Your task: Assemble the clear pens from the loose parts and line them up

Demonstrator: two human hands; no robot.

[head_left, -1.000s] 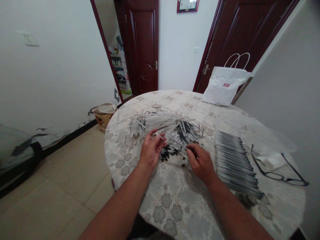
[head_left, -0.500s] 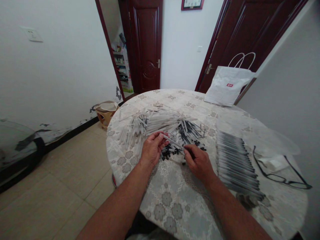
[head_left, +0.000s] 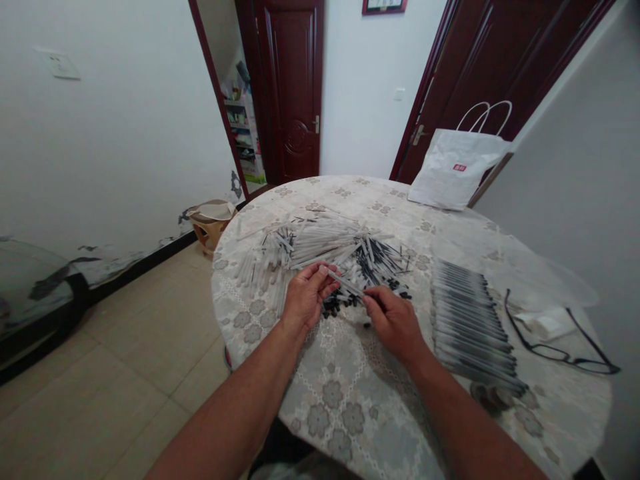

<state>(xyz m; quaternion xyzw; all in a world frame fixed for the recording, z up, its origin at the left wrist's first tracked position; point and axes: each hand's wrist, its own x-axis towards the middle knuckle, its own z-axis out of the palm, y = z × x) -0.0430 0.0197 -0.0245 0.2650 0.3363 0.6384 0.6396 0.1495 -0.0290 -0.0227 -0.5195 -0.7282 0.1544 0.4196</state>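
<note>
Between my two hands is a slim whitish pen (head_left: 345, 281), slanting down to the right. My left hand (head_left: 307, 293) pinches its upper left end between thumb and fingers. The fingers of my right hand (head_left: 393, 317) are closed round its lower right end, which they partly cover. Just beyond my hands lies a loose pile of pale pen barrels (head_left: 320, 243), with dark thin pieces (head_left: 377, 257) on its right side. Small black caps (head_left: 340, 305) are scattered close to my fingers. To the right, a neat row of pens (head_left: 473, 320) lies side by side.
The round table wears a flowered cloth (head_left: 333, 420). On its right are black-framed glasses (head_left: 550, 353), a crumpled white tissue (head_left: 547, 325) and clear plastic film (head_left: 540, 267). A white paper bag (head_left: 455, 170) stands at the back right. A stool (head_left: 210, 227) is beyond the left edge.
My right hand has shifted slightly left along the pen, towards my left hand. The left hand keeps its pinch, and the view has tilted a little.
</note>
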